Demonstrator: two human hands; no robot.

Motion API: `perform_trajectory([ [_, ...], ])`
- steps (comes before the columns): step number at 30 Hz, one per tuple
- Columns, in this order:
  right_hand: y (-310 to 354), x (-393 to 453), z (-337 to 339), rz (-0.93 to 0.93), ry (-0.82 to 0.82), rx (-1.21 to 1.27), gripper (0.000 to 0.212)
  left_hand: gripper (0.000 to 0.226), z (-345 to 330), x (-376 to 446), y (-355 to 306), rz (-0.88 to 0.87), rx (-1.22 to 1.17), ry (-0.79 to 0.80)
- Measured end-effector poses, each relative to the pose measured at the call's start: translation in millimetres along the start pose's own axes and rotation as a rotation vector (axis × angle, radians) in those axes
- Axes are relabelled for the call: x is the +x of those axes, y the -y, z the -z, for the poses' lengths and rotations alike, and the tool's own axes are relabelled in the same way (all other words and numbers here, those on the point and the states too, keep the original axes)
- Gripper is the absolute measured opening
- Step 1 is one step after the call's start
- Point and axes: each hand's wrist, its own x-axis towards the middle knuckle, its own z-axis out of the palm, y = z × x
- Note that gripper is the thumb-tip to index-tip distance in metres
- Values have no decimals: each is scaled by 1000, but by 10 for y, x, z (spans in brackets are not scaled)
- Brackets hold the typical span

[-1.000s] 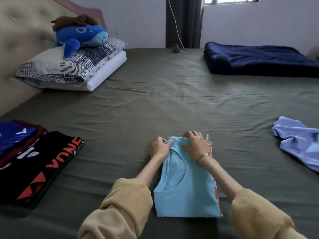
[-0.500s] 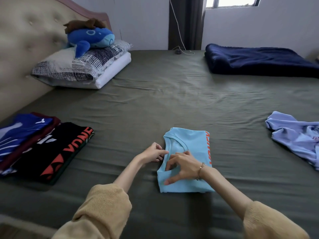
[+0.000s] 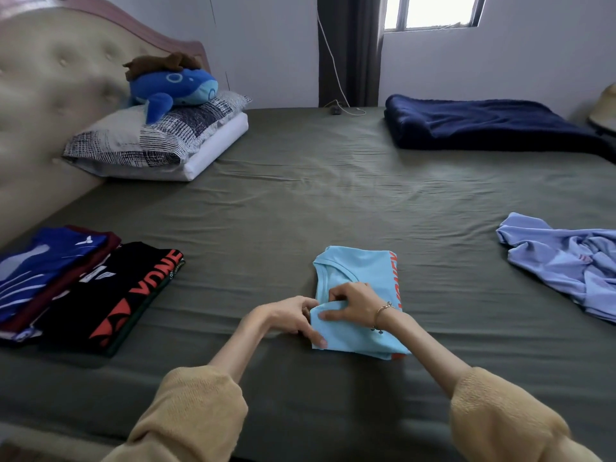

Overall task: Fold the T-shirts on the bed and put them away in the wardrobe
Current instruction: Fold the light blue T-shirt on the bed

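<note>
Now, head cam: light-blue T-shirt (image 3: 361, 278) folded, mid-bed on olive sheet (image 3: 333, 195). Left hand (image 3: 293, 316) pinches its near-left edge; right hand (image 3: 353, 301) curled, gripping a fold on top. Folded stack (image 3: 100, 288) lies left, lilac shirt (image 3: 566, 261) crumpled right.

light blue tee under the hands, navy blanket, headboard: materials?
Light blue T-shirt: thin smooth knit, probably synthetic sportswear; faint sheen, printed lettering.
Navy blanket: plush fleece, by its matte, fuzzy nap.
Headboard: padded, button-tufted, likely faux leather; soft sheen.
</note>
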Motion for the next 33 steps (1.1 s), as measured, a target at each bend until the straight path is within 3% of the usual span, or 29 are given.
perform_trajectory([
  [3,15,-23,-1,12,-27,98,47,63,-68,-3,-121,27,252,-50],
  [6,32,-41,24,19,-35,168,40,49,-108,-3,-215,19,494,-195],
  [9,16,-64,56,13,-35,263,27,35,-62,-15,-251,-13,515,-285],
  [12,-62,-90,63,30,-52,379,41,13,29,-53,-223,-24,433,-300],
  [15,-145,-89,74,54,-106,418,41,29,32,-61,-196,-25,348,-281],
  [18,-185,-84,55,71,-83,283,36,7,-36,4,-191,-70,459,-430],
  [19,-192,-86,27,85,-59,200,34,26,-75,20,-171,-67,474,-421],
  [22,-218,-145,-73,102,-13,27,26,55,-150,33,-73,-50,358,-303],
  [25,-254,-223,-153,127,13,-71,51,48,-143,26,-3,-37,403,-295],
  [28,-276,-252,-176,81,-13,81,44,41,-112,34,17,2,357,-277],
  [31,-341,-242,-274,103,-28,-83,55,65,-121,3,-58,88,88,-244],
  [33,-370,-266,-352,94,-7,-248,71,63,-152,31,-142,126,-143,-279],
])
